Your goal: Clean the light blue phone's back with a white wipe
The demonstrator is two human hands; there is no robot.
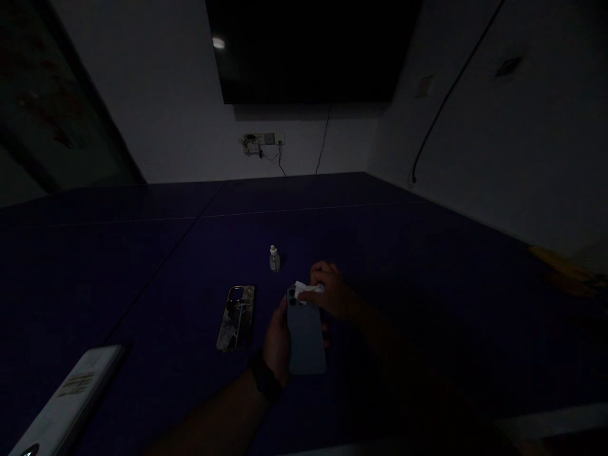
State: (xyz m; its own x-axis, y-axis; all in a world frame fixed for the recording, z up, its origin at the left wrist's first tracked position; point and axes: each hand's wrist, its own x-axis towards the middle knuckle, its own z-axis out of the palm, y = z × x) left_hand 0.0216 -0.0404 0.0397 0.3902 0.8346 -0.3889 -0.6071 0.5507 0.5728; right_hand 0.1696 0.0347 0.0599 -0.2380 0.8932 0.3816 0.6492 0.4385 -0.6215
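The scene is very dim. My left hand [277,339] grips a grey-blue phone [306,335] by its left edge, back side up, camera lenses toward the far end. My right hand [332,288] pinches a small white wipe [306,290] and presses it onto the phone's top end by the lenses. A clear phone case [236,317] with a patterned back lies flat on the table just to the left. A small bottle [274,258] with a white cap stands upright beyond the phone.
A dark blue table [427,285] spans the view. A white flat box-like object [66,402] lies at the near left. A dark screen [308,50] hangs on the far wall above a socket strip [263,140] with cables.
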